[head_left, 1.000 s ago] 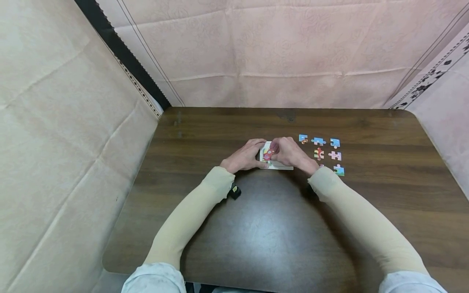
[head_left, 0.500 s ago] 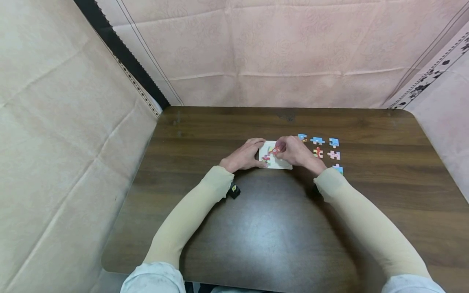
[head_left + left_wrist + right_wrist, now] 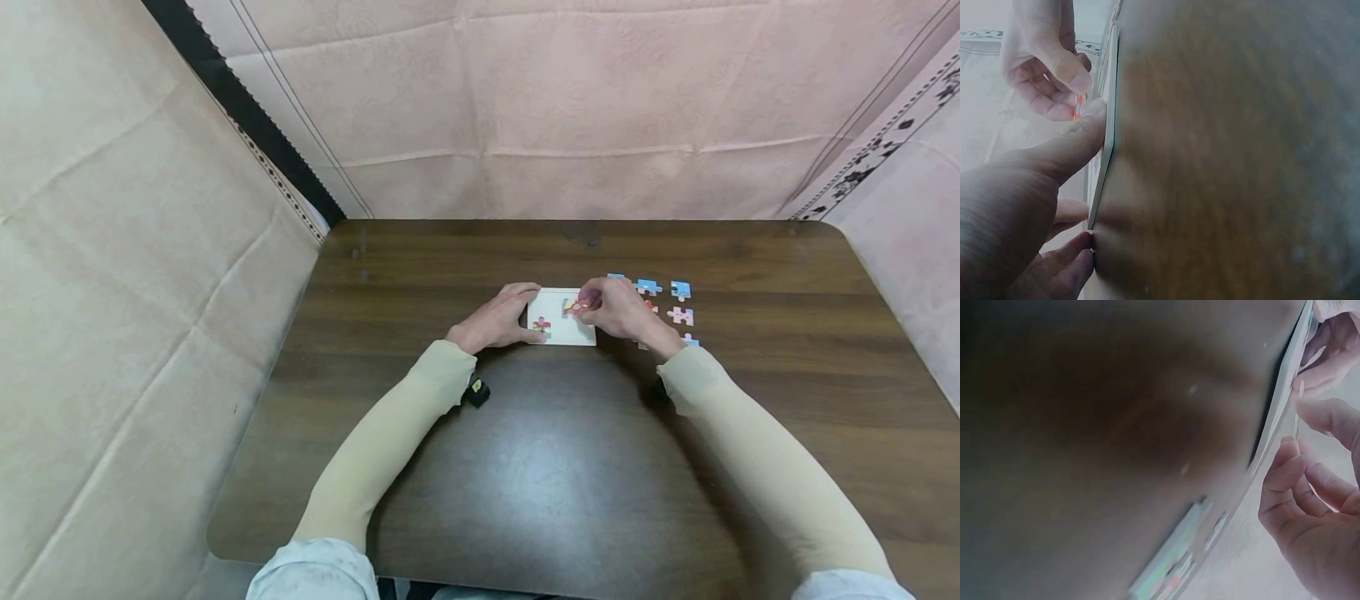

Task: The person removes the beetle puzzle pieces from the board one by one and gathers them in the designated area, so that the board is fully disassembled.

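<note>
A flat white puzzle board (image 3: 568, 335) lies on the wooden table. My left hand (image 3: 495, 321) holds it at its left side, the thumb over the near part and the fingers at the far left corner. Near that thumb, a red and green jigsaw piece (image 3: 542, 324) lies on the board. Over the board's right part, my right hand (image 3: 621, 310) pinches another jigsaw piece (image 3: 576, 307), red and yellow, between thumb and fingertips. The left wrist view shows this piece (image 3: 1079, 106) nearly edge-on, above the board.
Right of the board lie several loose jigsaw pieces, among them a blue one (image 3: 680, 290) and a pink one (image 3: 681, 316). My right hand and wrist partly cover others. The brown table (image 3: 525, 467) reaches to a pale cloth (image 3: 600, 117) hung behind it.
My right hand has moved rightward across the board with the pinched piece, away from the left side, uncovering the piece lying there. My left hand stays on the board.
</note>
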A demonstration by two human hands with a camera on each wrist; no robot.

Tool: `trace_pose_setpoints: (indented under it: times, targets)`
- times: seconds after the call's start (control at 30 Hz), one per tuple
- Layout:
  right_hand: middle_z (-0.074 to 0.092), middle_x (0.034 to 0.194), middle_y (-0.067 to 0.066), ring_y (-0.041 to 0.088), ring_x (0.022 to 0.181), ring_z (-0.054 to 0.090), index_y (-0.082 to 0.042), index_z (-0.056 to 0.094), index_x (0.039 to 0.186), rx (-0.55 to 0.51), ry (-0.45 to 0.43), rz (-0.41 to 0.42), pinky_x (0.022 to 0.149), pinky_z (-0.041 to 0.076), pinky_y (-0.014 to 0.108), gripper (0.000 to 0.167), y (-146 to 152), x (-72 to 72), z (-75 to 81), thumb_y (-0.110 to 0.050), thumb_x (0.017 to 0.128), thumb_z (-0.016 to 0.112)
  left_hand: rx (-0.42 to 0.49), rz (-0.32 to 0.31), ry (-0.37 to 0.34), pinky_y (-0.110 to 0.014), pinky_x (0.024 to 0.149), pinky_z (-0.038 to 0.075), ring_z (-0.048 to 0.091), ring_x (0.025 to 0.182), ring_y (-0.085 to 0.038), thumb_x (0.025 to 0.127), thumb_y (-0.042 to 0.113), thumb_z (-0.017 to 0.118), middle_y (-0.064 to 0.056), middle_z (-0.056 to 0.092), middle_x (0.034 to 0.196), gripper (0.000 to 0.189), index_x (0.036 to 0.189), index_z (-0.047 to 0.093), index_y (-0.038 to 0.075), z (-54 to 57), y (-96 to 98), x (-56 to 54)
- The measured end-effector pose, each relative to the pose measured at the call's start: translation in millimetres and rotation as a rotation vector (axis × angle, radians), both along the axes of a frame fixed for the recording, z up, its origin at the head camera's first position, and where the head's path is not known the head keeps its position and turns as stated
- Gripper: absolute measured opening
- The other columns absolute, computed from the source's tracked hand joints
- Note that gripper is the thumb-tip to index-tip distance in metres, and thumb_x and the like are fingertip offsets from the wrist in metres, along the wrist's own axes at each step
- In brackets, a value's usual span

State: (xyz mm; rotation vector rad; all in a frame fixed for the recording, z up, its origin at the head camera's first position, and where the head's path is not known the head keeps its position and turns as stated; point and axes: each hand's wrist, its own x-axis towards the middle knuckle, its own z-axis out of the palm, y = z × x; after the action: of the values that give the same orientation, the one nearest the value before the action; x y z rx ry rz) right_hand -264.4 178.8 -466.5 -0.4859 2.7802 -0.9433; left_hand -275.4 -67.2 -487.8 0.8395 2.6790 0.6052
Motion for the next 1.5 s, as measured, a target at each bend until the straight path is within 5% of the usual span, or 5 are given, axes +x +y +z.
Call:
trace_pose_setpoints:
  times: [0.83,1.5]
  targets:
    - [0.067,0.092,0.011,0.024,0.082,0.061,0.001,0.069,0.105,0.033,-0.002,-0.055,0.078,0.049,0.043,0.022,53,-1.9,-4.4,-0.01,0.088,0.076,0.004,-0.012,0.018,-0.029,0.118,0.024,0.024,0.147,-0.018,0.088,0.045,0.077,-0.002,0.033,0.16,0.086,0.153,0.039,0.004,-1.8,-1.3,-0.2]
    - [0.068,0.091,0.011,0.025,0.081,0.059,0.0,0.07,0.102,0.058,-0.06,-0.066,0.079,0.046,0.043,0.019,65,-7.0,-5.1,-0.011,0.088,0.077,0.005,-0.006,0.013,-0.031,0.118,0.026,0.023,0.148,-0.019,0.088,0.047,0.076,-0.003,0.031,0.161,0.087,0.154,0.037,0.005,-1.4,0.1,0.7]
